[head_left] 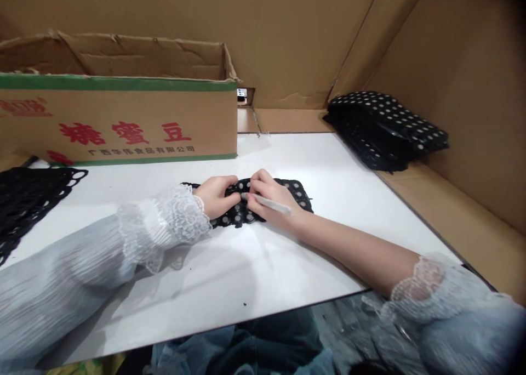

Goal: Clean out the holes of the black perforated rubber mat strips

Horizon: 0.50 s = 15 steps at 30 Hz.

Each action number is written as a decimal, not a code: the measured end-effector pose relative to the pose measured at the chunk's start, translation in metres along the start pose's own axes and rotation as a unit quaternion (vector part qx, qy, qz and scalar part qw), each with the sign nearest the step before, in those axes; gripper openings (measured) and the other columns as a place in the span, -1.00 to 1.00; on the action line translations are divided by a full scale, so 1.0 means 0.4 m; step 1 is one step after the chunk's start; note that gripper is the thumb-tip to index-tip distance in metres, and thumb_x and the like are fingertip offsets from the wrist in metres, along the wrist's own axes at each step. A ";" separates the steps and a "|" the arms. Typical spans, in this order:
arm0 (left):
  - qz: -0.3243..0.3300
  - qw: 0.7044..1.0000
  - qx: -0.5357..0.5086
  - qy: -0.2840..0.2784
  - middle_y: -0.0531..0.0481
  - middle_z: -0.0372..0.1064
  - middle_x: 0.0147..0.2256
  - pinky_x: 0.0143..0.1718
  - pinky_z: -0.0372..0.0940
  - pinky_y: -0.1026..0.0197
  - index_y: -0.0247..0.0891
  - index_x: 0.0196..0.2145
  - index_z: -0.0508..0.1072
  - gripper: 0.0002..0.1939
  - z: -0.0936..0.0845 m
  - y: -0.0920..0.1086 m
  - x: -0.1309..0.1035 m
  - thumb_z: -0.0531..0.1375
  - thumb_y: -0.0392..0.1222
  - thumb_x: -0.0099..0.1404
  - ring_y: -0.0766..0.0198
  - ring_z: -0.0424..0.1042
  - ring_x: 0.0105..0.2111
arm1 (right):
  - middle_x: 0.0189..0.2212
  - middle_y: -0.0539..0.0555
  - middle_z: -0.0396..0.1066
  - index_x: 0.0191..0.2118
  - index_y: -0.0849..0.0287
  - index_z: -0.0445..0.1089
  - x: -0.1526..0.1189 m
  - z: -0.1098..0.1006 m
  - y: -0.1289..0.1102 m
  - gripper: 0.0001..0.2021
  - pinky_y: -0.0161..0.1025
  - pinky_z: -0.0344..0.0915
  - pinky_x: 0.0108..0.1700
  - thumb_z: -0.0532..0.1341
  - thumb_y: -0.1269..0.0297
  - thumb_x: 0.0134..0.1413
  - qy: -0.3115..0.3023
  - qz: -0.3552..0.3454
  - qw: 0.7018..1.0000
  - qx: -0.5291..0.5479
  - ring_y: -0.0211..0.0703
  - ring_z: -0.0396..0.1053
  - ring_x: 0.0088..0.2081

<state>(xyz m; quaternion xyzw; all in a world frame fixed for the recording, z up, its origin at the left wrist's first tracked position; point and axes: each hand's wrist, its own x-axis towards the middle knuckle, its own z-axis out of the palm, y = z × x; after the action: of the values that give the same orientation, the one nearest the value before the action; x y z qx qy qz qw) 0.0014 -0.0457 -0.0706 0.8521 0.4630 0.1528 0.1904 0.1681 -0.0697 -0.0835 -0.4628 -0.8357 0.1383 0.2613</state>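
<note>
In front of me a black piece of lace-like material with rows of round pale spots [302,193] lies flat on the white table. My left hand [216,195] rests on its left part, thumb and fingers closed on the material. Close beside it, my right hand [269,199] grips a slim white pen-like tool [273,204]. The tool's tip points left, at the spots near my left thumb. I cannot tell exactly what kind of tool it is. Both hands cover much of the piece's middle.
A cardboard box [156,114] with green edges and red lettering stands at the back left. Black openwork material [35,202] lies at the left edge. A stack of black, white-dotted pieces [386,125] leans at the back right. Cardboard walls [296,40] enclose the white table [197,304].
</note>
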 end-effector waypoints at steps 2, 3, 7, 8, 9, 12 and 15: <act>0.006 0.999 -0.040 0.000 0.08 0.16 -0.58 -0.45 0.10 0.27 -0.27 -0.52 0.21 -0.85 0.000 0.000 -0.003 -0.03 -0.15 0.08 0.31 0.19 -0.51 | -0.25 0.08 0.15 -0.39 0.21 0.20 -0.001 0.008 -0.009 -0.81 -0.30 0.02 -0.52 -0.07 0.24 0.07 0.013 -0.001 0.999 -0.049 -0.32 0.17 -0.48; 0.012 0.998 -0.065 -0.007 0.07 0.18 -0.56 -0.43 0.12 0.27 -0.27 -0.50 0.22 -0.84 -0.001 0.000 -0.003 -0.04 -0.14 0.09 0.30 0.20 -0.49 | -0.24 0.09 0.15 -0.37 0.21 0.20 0.000 0.012 -0.013 -0.81 -0.29 0.02 -0.53 -0.08 0.25 0.08 0.018 0.001 0.998 -0.063 -0.32 0.16 -0.49; 0.041 0.998 -0.035 -0.023 0.05 0.21 -0.53 -0.42 0.14 0.25 -0.28 -0.46 0.23 -0.81 -0.010 -0.010 -0.004 -0.06 -0.13 0.13 0.28 0.22 -0.48 | -0.28 0.09 0.16 -0.43 0.22 0.19 0.006 0.011 -0.015 -0.82 -0.29 0.09 -0.48 -0.06 0.26 0.06 0.038 0.002 0.999 -0.017 -0.32 0.18 -0.47; 0.051 0.998 0.017 -0.015 0.04 0.20 -0.54 -0.41 0.13 0.23 -0.28 -0.46 0.22 -0.82 -0.012 -0.015 -0.003 -0.06 -0.13 0.13 0.27 0.22 -0.49 | -0.32 0.07 0.17 -0.48 0.22 0.18 0.007 0.008 -0.012 -0.82 -0.29 0.13 -0.44 -0.03 0.26 0.04 0.045 0.005 0.999 0.020 -0.31 0.20 -0.45; 0.062 0.996 0.069 -0.006 0.02 0.20 -0.54 -0.40 0.13 0.22 -0.28 -0.46 0.22 -0.83 -0.014 -0.020 -0.002 -0.05 -0.13 0.13 0.25 0.22 -0.49 | -0.36 0.05 0.17 -0.53 0.21 0.16 0.008 0.003 -0.008 -0.81 -0.29 0.15 -0.40 -0.01 0.26 0.02 0.055 0.016 0.996 0.063 -0.31 0.21 -0.43; 0.083 0.985 0.150 0.002 -0.04 0.24 -0.50 -0.38 0.13 0.20 -0.29 -0.41 0.23 -0.79 -0.019 -0.039 0.002 -0.05 -0.09 0.14 0.20 0.24 -0.46 | -0.39 0.02 0.20 -0.61 0.21 0.13 0.008 -0.013 0.004 -0.80 -0.32 0.18 -0.41 0.01 0.29 -0.03 0.063 0.076 0.975 0.200 -0.34 0.21 -0.47; 0.088 0.986 0.142 -0.025 -0.08 0.28 -0.45 -0.40 0.13 0.22 -0.30 -0.35 0.23 -0.70 -0.028 -0.055 0.005 -0.05 0.01 0.16 0.19 0.28 -0.44 | -0.38 0.01 0.22 -0.62 0.21 0.15 0.005 -0.021 0.007 -0.81 -0.31 0.17 -0.44 0.00 0.33 -0.06 0.029 0.093 0.964 0.249 -0.36 0.20 -0.51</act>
<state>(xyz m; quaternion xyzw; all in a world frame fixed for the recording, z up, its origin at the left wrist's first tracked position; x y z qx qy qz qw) -0.0186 -0.0312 -0.0706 0.9115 0.3981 0.0800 0.0650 0.1739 -0.0667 -0.0770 -0.4626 -0.7203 0.3521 0.3784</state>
